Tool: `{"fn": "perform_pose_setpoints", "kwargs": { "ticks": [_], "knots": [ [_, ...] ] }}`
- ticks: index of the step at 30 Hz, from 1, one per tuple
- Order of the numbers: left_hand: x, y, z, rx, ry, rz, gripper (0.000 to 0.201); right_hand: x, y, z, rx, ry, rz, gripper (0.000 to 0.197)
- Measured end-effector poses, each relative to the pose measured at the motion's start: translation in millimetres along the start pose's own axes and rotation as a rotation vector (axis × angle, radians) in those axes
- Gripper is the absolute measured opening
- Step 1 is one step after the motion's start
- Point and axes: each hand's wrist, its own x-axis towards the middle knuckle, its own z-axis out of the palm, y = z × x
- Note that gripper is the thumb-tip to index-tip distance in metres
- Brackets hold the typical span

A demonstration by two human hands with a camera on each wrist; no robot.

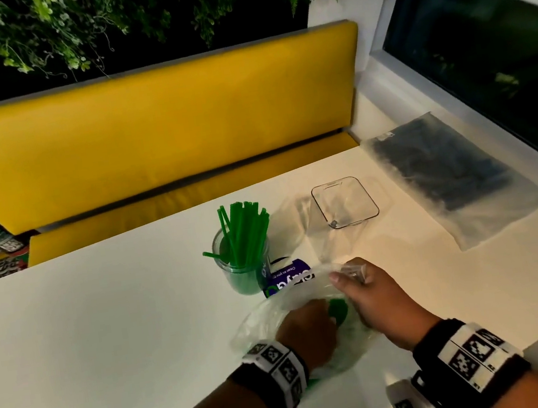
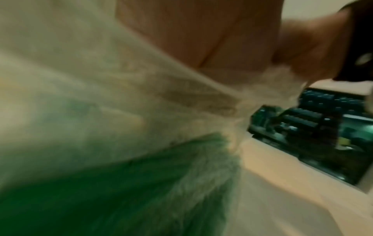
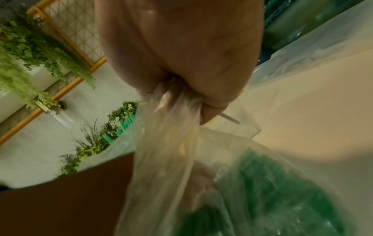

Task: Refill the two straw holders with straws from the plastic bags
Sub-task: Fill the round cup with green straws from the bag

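Fingers (image 3: 212, 110) of the right hand (image 1: 374, 296) pinch the clear bag (image 1: 276, 317) mouth; the left hand (image 1: 307, 328) reaches inside, its grasp hidden. Step: drawing green straws (bag lies just before the round holder (image 1: 241, 259)). Next: lift a bunch into it.

Both forearms reach forward, each wrist wrapped in a black band with white square markers. The right hand (image 1: 374, 296) is raised a little, its fingers (image 3: 218, 89) and thumb bunched tight, pinching a gathered fold of clear plastic in its grip. The left hand (image 1: 308, 331) sits lower and just beside it, knuckles up, reaching into plastic film; its fingers are hidden, so how they lie cannot be told. The two hands nearly touch.
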Motion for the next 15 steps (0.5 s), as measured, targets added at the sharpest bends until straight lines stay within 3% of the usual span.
{"fn": "perform_pose_setpoints", "kwargs": {
  "ticks": [3, 7, 11, 15],
  "knots": [
    [1.4, 3.6, 7.8, 0.062, -0.062, -0.028, 0.016, -7.3, 0.1, 3.7, 0.02, -0.063, 0.012, 0.016],
    [3.5, 4.2, 13.8, 0.143, -0.033, -0.043, 0.023, -11.7, 3.7, 6.0, 0.063, -0.111, -0.024, 0.034],
    [0.2, 3.5, 1.6, 0.043, -0.015, 0.0, 0.034, -7.2, 8.9, -5.2, -0.105, 0.035, -0.085, 0.015],
    [-9.5, -2.4, -16.3, -0.065, 0.035, 0.127, 0.014, -2.4, 10.8, -10.5, -0.129, 0.144, -0.111, 0.009]
  ]
}}
